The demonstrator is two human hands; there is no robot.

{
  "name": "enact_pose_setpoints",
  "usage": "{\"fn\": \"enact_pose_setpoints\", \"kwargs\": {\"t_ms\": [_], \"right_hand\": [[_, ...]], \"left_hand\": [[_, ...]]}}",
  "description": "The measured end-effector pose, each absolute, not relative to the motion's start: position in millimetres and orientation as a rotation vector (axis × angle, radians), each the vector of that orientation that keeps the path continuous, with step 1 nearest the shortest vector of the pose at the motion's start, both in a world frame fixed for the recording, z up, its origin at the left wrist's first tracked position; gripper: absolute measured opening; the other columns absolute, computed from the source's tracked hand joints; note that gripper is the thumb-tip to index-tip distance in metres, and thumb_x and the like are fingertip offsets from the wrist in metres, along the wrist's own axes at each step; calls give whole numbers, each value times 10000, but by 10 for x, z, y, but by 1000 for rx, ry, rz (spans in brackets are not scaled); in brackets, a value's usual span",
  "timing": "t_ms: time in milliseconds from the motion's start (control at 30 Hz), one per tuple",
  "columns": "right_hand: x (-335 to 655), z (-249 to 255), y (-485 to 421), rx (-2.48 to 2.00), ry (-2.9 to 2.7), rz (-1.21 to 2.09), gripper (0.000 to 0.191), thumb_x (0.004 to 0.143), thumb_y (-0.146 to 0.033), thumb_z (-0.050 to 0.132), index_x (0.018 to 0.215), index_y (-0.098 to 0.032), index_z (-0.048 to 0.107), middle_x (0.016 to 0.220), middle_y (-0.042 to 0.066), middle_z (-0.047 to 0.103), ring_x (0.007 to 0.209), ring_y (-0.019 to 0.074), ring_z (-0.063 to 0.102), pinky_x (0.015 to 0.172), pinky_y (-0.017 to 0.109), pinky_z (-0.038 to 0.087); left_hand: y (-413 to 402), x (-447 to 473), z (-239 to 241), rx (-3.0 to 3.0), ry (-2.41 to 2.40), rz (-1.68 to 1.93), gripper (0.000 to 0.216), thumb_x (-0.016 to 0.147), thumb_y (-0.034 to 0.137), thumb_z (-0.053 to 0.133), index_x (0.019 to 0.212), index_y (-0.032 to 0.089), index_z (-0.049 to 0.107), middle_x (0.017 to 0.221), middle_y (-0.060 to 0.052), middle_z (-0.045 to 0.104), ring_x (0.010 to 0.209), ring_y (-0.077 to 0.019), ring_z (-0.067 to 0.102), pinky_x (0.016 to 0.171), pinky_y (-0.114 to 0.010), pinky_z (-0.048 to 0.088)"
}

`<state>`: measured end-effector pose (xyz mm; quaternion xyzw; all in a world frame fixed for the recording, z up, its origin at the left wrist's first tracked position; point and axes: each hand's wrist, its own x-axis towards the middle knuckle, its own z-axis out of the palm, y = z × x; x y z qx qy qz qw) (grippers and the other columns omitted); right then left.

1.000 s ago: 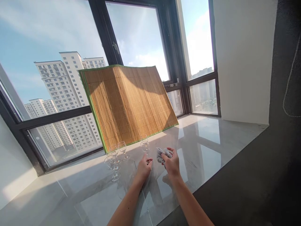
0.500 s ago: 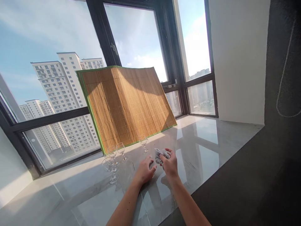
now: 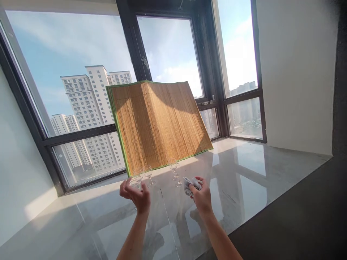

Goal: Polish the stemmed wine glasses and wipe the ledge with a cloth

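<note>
My left hand [image 3: 137,195] is at the nearest wine glass [image 3: 135,184] of the left group, its fingers curved and apart around the bowl. Whether the skin touches the glass I cannot tell; the hand hides part of it. Just behind stand two more clear stemmed glasses, one a wine glass [image 3: 148,172] to the right. In my right hand [image 3: 202,195] is a crumpled grey-white cloth [image 3: 189,187], pinched between thumb and fingers. Left of the cloth, two stemmed glasses, including a wine glass [image 3: 174,165], stand close together and overlap in view.
A bamboo mat [image 3: 162,122] with green edging leans upright against the dark window frame [image 3: 217,65], behind the glasses. The glossy pale sill [image 3: 238,180] reflects the windows. Its front edge runs diagonally at right, above a dark area. A white wall [image 3: 295,79] borders the right side.
My left hand has moved left, from beside the cloth to the left glasses. A second glass now shows by the one near the mat's middle. The right hand still grips the cloth.
</note>
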<state>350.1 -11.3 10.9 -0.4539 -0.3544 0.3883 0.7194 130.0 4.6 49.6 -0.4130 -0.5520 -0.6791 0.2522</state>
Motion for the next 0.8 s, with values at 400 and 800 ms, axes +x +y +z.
{"fn": "enact_pose_setpoints", "kwargs": {"t_ms": [400,800], "right_hand": [[3516,134,-119,-1025,-808,856,461,699,-384,688,1083,-188,522,924,54,611,631,177,614,446,271,498],[3380,190,-189,-1073,-968,691,361,750,-361,621,1072,-215,545,908,46,638,704,198,644,555,281,507]], "left_hand": [[362,1042,92,-884,-2416,-2205,353,679,298,598,1002,221,480,783,-15,583,802,-268,624,711,-409,495],[29,1890,137,-2325,-1783,-1487,304,851,356,510,1092,202,611,631,24,601,609,-170,596,629,-262,415]]}}
